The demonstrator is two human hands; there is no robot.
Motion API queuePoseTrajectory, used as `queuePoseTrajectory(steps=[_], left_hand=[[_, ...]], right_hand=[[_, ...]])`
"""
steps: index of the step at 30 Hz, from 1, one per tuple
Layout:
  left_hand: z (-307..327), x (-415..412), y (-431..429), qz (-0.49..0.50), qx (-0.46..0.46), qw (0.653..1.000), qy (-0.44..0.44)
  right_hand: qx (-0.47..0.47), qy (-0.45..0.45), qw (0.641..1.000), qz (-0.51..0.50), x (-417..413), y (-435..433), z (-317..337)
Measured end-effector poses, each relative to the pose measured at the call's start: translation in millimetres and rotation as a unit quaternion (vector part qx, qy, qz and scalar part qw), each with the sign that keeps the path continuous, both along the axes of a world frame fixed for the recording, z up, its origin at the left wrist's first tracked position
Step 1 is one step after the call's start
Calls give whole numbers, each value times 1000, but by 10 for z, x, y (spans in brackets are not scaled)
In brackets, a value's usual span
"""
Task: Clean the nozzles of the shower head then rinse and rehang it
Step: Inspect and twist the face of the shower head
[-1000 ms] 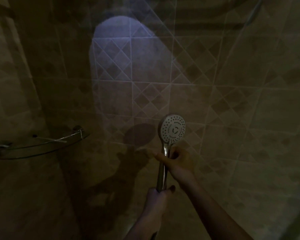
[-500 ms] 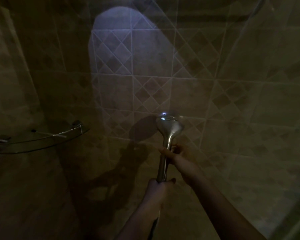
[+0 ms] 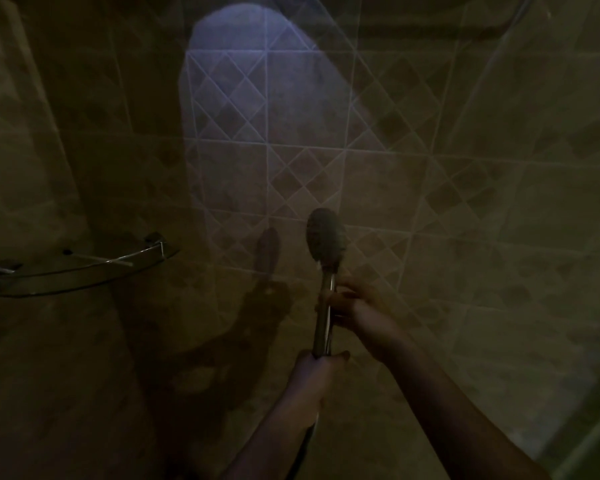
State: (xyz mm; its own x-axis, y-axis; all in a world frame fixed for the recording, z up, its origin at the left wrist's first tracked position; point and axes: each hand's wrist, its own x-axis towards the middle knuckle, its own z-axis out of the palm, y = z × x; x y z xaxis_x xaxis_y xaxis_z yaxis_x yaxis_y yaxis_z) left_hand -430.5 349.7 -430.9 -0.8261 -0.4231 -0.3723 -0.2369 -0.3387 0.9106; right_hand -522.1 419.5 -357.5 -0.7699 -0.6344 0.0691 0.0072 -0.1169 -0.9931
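Dimly lit, the round-faced chrome hand shower head (image 3: 326,235) stands upright in front of the beige tiled wall (image 3: 499,237), low and a little right of the middle of the view, its disc turned partly sideways so that the spray face looks toward the left and reads as a narrow oval. That face is greyish and stippled with small nozzle dots, too blurred to count, while the straight polished metal handle below it catches a thin bright glint along one edge. No brand, label or writing can be made out on the head or handle in this light. The left hand (image 3: 314,379) is clamped around the bottom end of the handle, fingers wrapped shut on it, with a dark hose trailing down beside the forearm. The right hand (image 3: 355,304) is closed on the upper part of the handle just under the head, thumb and fingers pinching the metal from the right side. Both bare forearms rise from the lower edge of the view. To the left, well apart from the shower head, a curved glass corner shelf with a chrome rail (image 3: 84,268) is fixed to the wall. A pale bluish patch of light (image 3: 257,81) lies on the diamond-patterned tiles above, and the shadow of the head and hands falls on the wall just left of them.
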Motion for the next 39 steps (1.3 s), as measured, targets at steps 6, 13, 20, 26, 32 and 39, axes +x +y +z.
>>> queuePoseTrajectory(steps=[6,13,20,26,32,39], left_hand=[[13,-19,-20,0,4,1000,4],[-1,13,-21,-16,-7,1000,-8],[7,21,25,2,-13,1000,9],[-29,25,21,5,-11,1000,9],[-48,41,28,5,-23,1000,12],[-2,114,-25,-15,-13,1000,4]], right_hand=[[-25,-16,997,64,60,25,44],[-39,-8,998,44,69,26,23],[-34,7,999,18,152,25,15],[-19,80,997,-9,164,55,25],[-20,22,999,-11,183,41,-18],[86,207,970,-98,263,42,123]])
